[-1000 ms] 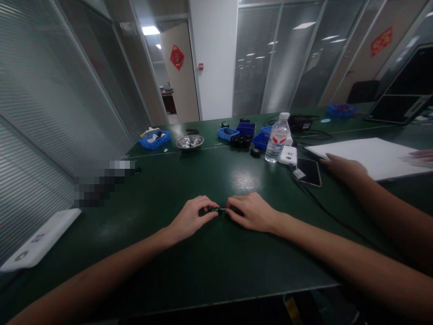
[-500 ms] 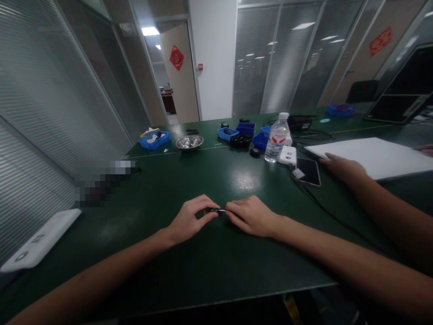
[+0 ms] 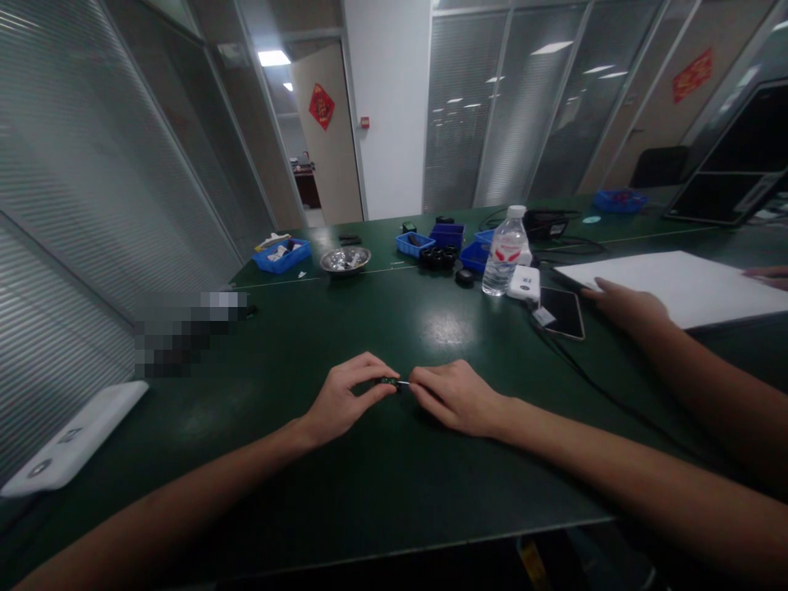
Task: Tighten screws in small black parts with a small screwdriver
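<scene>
Between the thumb and fingers of my left hand (image 3: 345, 398) is a small dark piece with green on it, like a little circuit board (image 3: 387, 381). My right hand (image 3: 455, 396) is closed, knuckles up, with its fingertips just right of that piece. From them a thin silvery metal tip (image 3: 404, 383) points left and seems to meet the board's right end; whether they touch I cannot tell. Most of what my right hand grips is hidden inside the fingers. Both hands are low over the green table (image 3: 258, 484).
Ahead on the table are a metal bowl (image 3: 345, 261), blue trays (image 3: 281, 256), a water bottle (image 3: 505, 250), a white box (image 3: 524, 282) and a phone (image 3: 561, 313). To the right, another person's hand (image 3: 628, 304) rests on a white board (image 3: 689, 283). A white device (image 3: 77, 439) lies left.
My right hand has shifted very slightly downward in view. My left hand keeps its pinch on the small board, with the metal tip still at its right end.
</scene>
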`<action>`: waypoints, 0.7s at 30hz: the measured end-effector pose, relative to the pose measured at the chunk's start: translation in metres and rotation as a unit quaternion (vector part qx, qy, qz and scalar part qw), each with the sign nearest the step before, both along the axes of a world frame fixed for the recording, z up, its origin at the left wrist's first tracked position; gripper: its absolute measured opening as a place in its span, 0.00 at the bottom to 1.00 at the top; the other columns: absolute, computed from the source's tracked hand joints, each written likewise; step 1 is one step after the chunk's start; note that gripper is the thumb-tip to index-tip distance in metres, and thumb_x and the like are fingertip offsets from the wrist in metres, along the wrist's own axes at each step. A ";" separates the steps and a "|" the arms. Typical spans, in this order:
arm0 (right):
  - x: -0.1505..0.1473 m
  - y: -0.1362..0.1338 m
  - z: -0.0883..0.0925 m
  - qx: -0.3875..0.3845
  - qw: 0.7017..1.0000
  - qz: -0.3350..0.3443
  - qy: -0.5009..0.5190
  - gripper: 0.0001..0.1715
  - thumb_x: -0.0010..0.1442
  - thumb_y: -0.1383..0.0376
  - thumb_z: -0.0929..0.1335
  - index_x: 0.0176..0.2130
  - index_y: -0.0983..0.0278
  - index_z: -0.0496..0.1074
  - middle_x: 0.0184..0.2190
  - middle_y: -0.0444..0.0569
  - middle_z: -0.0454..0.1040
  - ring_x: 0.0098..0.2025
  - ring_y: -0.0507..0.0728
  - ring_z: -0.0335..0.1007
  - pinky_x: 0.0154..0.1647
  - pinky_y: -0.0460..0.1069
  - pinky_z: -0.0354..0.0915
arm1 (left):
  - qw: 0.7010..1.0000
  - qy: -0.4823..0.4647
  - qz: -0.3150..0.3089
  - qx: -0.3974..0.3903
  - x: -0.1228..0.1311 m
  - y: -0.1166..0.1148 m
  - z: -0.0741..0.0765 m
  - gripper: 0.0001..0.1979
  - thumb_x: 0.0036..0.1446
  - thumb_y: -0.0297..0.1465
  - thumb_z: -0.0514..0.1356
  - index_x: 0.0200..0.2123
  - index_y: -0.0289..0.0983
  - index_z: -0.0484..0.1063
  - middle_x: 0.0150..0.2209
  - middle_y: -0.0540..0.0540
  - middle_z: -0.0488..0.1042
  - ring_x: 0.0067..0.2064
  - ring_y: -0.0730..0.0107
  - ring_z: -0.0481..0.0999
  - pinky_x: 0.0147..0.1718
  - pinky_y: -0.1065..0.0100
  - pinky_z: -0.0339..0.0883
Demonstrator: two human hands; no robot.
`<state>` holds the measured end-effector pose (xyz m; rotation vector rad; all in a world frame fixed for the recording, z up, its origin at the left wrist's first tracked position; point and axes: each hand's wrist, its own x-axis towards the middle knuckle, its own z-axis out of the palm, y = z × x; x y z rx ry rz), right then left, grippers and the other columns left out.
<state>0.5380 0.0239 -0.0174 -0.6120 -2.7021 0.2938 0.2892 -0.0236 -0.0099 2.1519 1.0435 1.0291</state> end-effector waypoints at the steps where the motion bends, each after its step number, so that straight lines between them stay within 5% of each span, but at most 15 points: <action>1: 0.000 0.000 0.000 0.001 1.000 0.001 0.003 0.15 0.74 0.60 0.56 0.44 0.64 0.67 0.32 0.46 0.73 0.29 0.51 0.65 0.32 0.47 0.54 | 1.000 -0.001 0.000 0.000 0.000 0.000 0.000 0.10 0.65 0.32 0.63 0.48 0.39 0.79 0.44 0.43 0.76 0.46 0.64 0.76 0.47 0.62 0.72; 21: -0.003 -0.002 0.000 -0.004 0.999 0.002 0.044 0.14 0.74 0.61 0.58 0.43 0.65 0.68 0.28 0.44 0.71 0.27 0.50 0.64 0.31 0.46 0.55 | 0.999 -0.041 -0.003 -0.013 -0.002 0.002 -0.004 0.11 0.64 0.32 0.63 0.47 0.36 0.80 0.43 0.41 0.76 0.45 0.63 0.76 0.46 0.63 0.72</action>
